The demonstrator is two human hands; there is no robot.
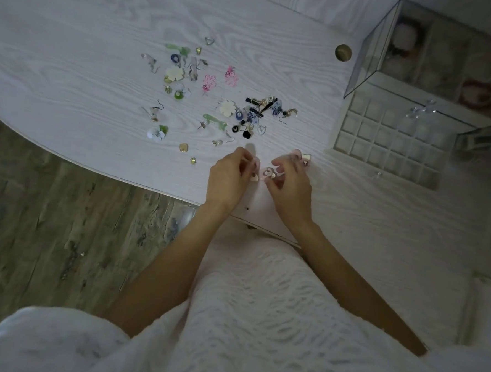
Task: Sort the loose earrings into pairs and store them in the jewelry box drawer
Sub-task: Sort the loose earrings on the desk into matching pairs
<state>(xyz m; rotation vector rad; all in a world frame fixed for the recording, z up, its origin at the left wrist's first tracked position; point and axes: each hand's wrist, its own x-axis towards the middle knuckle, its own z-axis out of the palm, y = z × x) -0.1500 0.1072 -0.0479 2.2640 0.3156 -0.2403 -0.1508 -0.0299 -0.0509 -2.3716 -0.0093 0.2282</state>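
Observation:
Several loose earrings (pixel 212 97) lie scattered over the white wood-grain table (pixel 73 60). A pink flower earring (pixel 268 173) sits between my two hands near the table's front edge. My left hand (pixel 229 179) pinches its small cream end with fingertips. My right hand (pixel 292 183) grips the other side of the same earring. A matching pink earring (pixel 302 156) lies just beyond my right hand. The jewelry box drawer (pixel 390 143) is pulled out at the right, its small square compartments visible.
The clear-lidded jewelry box (pixel 430 59) stands at the back right, with hair ties inside. A round brass knob (pixel 343 52) sits on the table beside it. Wooden floor shows at the left below the table's curved edge. My white clothing fills the bottom.

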